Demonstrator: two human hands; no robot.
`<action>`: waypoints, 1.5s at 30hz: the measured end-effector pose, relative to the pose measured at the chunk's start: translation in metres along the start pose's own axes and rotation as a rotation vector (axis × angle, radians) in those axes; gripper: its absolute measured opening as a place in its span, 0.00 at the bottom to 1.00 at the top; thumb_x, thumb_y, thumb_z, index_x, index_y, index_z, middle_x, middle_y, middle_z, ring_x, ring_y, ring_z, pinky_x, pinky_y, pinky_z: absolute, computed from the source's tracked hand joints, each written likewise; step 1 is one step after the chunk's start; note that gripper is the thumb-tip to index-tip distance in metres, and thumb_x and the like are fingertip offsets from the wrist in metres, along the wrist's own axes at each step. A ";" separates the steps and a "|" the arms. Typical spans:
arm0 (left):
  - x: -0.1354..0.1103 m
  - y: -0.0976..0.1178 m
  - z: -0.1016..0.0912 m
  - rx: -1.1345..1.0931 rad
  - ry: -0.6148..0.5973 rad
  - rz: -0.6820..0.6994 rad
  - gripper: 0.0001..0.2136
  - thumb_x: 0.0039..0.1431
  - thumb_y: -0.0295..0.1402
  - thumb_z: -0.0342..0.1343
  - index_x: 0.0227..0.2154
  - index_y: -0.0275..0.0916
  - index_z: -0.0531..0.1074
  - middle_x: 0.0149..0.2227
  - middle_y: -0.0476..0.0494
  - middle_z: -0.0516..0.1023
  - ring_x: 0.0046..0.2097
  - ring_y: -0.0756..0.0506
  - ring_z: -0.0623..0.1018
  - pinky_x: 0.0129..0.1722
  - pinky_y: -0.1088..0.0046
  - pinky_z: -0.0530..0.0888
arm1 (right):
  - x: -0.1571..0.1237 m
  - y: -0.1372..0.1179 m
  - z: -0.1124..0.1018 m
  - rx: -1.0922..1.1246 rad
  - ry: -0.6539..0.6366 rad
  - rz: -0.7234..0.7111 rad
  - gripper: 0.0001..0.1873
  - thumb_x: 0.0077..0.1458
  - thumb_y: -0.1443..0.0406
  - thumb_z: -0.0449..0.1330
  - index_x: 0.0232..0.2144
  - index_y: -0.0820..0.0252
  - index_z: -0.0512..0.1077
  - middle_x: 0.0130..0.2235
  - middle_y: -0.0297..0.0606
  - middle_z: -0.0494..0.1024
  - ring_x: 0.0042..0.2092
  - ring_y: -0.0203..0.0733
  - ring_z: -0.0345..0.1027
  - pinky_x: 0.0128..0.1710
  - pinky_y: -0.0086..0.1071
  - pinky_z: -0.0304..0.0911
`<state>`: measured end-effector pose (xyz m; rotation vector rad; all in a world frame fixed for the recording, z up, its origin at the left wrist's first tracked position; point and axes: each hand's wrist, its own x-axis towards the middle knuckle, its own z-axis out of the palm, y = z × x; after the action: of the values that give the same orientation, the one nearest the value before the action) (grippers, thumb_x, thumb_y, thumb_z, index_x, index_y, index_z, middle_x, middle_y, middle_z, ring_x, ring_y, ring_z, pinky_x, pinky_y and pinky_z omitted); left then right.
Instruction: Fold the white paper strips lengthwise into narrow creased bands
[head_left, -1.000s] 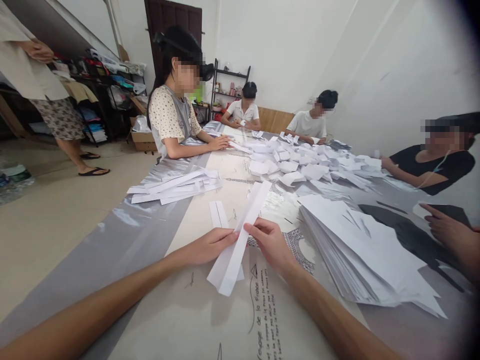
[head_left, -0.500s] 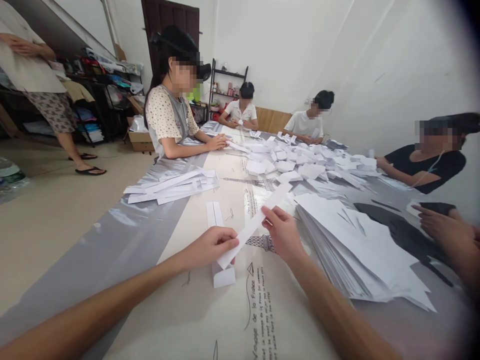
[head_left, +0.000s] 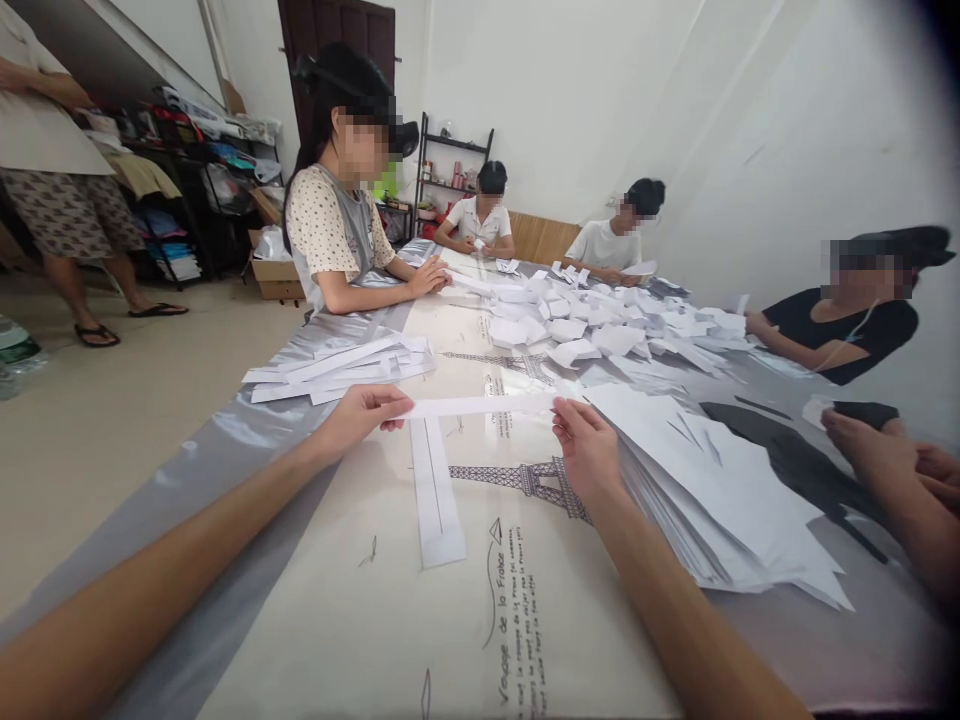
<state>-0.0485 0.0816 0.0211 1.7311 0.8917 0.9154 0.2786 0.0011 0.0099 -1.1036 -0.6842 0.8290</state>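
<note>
A long folded white paper strip (head_left: 480,405) stretches level above the table between my two hands. My left hand (head_left: 360,412) pinches its left end, and my right hand (head_left: 585,445) pinches its right end. A second folded strip (head_left: 435,495) lies flat on the table below, pointing toward me. To the right of my right hand sits a thick stack of white sheets (head_left: 720,490). A pile of finished folded strips (head_left: 337,365) lies beyond my left hand.
The table (head_left: 375,620) has a printed tower cover. Loose folded papers (head_left: 600,325) heap at its middle. Several people sit around it; one person's hands (head_left: 885,460) are at the right edge. Another person stands at far left by shelves (head_left: 180,180).
The strip has swung from steeply tilted to level, and my hands have slid apart to its two ends. My left hand moved left and away from me.
</note>
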 end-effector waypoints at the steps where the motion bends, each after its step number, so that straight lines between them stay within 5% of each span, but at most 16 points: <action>1: 0.001 -0.002 -0.004 0.016 0.025 -0.004 0.18 0.58 0.49 0.63 0.29 0.36 0.76 0.25 0.50 0.70 0.27 0.51 0.67 0.29 0.75 0.65 | -0.001 0.001 0.001 -0.004 -0.012 0.003 0.15 0.41 0.59 0.78 0.30 0.58 0.80 0.33 0.33 0.76 0.32 0.35 0.67 0.33 0.30 0.67; 8: -0.002 0.004 -0.011 0.079 -0.113 0.021 0.19 0.63 0.50 0.60 0.30 0.36 0.75 0.22 0.52 0.66 0.25 0.52 0.65 0.27 0.75 0.61 | -0.013 -0.003 0.009 0.014 -0.148 0.031 0.16 0.45 0.55 0.76 0.34 0.54 0.78 0.35 0.33 0.77 0.33 0.37 0.68 0.33 0.32 0.67; 11: -0.009 0.016 0.007 -0.020 -0.139 0.004 0.19 0.64 0.50 0.58 0.30 0.37 0.73 0.23 0.52 0.68 0.26 0.52 0.67 0.29 0.76 0.63 | -0.027 -0.005 0.019 0.002 -0.367 0.088 0.17 0.48 0.54 0.74 0.37 0.52 0.78 0.35 0.32 0.77 0.31 0.36 0.66 0.30 0.31 0.64; 14: -0.020 0.028 0.033 -0.075 -0.289 -0.013 0.21 0.66 0.51 0.55 0.28 0.37 0.70 0.24 0.51 0.69 0.27 0.51 0.68 0.31 0.75 0.65 | -0.040 -0.003 0.028 -0.121 -0.587 0.154 0.15 0.50 0.52 0.73 0.31 0.56 0.78 0.26 0.32 0.74 0.26 0.35 0.62 0.26 0.31 0.58; 17: -0.031 0.033 0.053 0.058 -0.446 0.003 0.22 0.68 0.51 0.52 0.28 0.37 0.71 0.24 0.50 0.69 0.27 0.50 0.67 0.29 0.74 0.63 | -0.045 0.000 0.030 -0.202 -0.649 0.165 0.18 0.51 0.49 0.71 0.30 0.58 0.78 0.20 0.31 0.71 0.22 0.35 0.60 0.23 0.32 0.55; 24: -0.036 0.028 0.066 -0.030 -0.342 0.001 0.17 0.67 0.48 0.55 0.37 0.37 0.76 0.34 0.46 0.77 0.36 0.46 0.74 0.36 0.71 0.68 | -0.041 0.001 0.029 -0.253 -0.554 0.057 0.19 0.53 0.49 0.70 0.28 0.57 0.76 0.20 0.30 0.69 0.21 0.35 0.57 0.22 0.33 0.53; 28: -0.037 0.030 0.068 -0.201 -0.400 -0.060 0.14 0.62 0.45 0.63 0.35 0.37 0.74 0.36 0.45 0.80 0.36 0.47 0.77 0.36 0.72 0.69 | -0.045 0.004 0.031 -0.238 -0.465 0.019 0.20 0.52 0.50 0.72 0.22 0.57 0.72 0.19 0.28 0.62 0.23 0.34 0.52 0.23 0.32 0.51; 35: -0.047 0.037 0.081 -0.346 -0.378 -0.225 0.17 0.56 0.42 0.68 0.38 0.39 0.68 0.35 0.45 0.83 0.31 0.47 0.79 0.30 0.74 0.70 | -0.058 0.003 0.039 -0.156 -0.546 0.077 0.19 0.56 0.48 0.68 0.30 0.57 0.76 0.29 0.34 0.74 0.28 0.38 0.64 0.26 0.33 0.60; 45: -0.046 0.036 0.073 -0.276 -0.583 -0.219 0.16 0.57 0.42 0.67 0.42 0.37 0.73 0.36 0.44 0.83 0.34 0.46 0.80 0.31 0.74 0.71 | -0.038 0.003 0.028 -0.106 -0.337 0.131 0.19 0.50 0.49 0.71 0.25 0.57 0.76 0.25 0.33 0.72 0.25 0.36 0.59 0.22 0.33 0.55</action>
<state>0.0008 0.0024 0.0271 1.5018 0.5216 0.3331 0.2351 -0.0171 0.0129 -1.1236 -0.9527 1.1167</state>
